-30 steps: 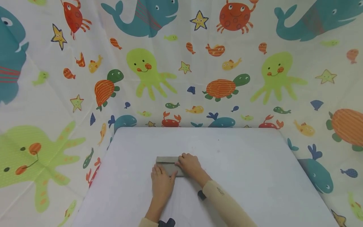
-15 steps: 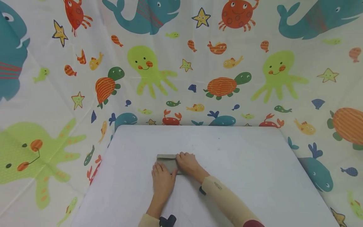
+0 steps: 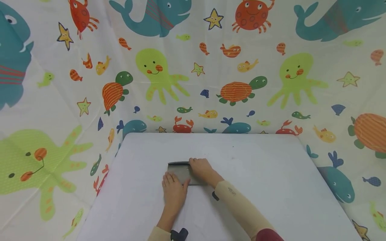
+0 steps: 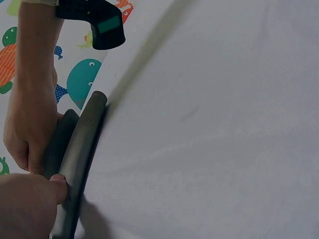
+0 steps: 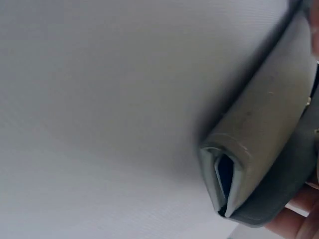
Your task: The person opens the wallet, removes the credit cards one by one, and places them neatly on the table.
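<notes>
A grey, leather-like flap case (image 3: 180,172) lies on the white table, its flap (image 3: 178,163) lifted along the far edge. My right hand (image 3: 201,170) grips the flap from the right, fingers curled over it. Straight fingers of my left hand (image 3: 175,192) rest on the case's near-left corner. In the left wrist view the left thumb (image 4: 59,188) touches the case's rounded near edge, and the right hand is beyond the raised flap. The right wrist view shows the case's layered end (image 5: 224,174) with a dark blue inside, a small gold fitting, and right fingertips below the flap.
The white table (image 3: 256,180) reaches out on every side of the hands. Behind and beside it hangs a cloth (image 3: 193,83) printed with sea animals. Dark wrist mounts (image 3: 179,234) sit by both sleeves.
The flap, lying folded over the case earlier, now stands up with its dark underside edge showing. My right hand has moved slightly away from me; the left hand stays nearly in place.
</notes>
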### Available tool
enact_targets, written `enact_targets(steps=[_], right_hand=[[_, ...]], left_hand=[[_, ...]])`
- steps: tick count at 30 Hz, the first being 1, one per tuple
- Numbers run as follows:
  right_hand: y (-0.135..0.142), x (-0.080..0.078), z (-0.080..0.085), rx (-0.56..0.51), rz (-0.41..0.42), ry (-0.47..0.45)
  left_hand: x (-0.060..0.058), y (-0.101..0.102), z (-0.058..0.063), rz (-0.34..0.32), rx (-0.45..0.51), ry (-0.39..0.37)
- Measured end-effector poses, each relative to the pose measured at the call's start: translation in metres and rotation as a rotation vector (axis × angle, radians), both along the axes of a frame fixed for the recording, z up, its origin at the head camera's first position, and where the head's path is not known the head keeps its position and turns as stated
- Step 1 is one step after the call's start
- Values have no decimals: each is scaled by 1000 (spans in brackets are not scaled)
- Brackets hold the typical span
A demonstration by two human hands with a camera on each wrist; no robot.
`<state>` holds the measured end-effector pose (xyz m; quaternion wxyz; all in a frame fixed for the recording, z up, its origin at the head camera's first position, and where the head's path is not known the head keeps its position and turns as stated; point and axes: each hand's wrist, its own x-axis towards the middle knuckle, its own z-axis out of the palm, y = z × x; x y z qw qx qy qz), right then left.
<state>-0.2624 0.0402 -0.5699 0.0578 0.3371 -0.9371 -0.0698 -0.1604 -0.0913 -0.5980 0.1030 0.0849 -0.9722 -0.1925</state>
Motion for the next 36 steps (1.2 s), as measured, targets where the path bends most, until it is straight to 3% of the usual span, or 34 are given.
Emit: enact_targets(steps=[2,12,16,23,31,36], right_hand=[[1,-3,2,-42,-28,-38],[-2,-6,5,-47,-103,-143],[0,-9,5,-125,-148,-183],[8,-15,3,-215,-138,-174],[19,-17,-3,-287,-188,-218],[26,-18,-6,-312,-171,-159]], left_hand=[[0,1,-2,-3,-3,-3],[1,3,-3,10,-26,19],[1,4,-3,10,-28,17],[2,4,-2,6,-40,16],[2,2,-1,25,-30,3],[2,1,2,31,-26,2]])
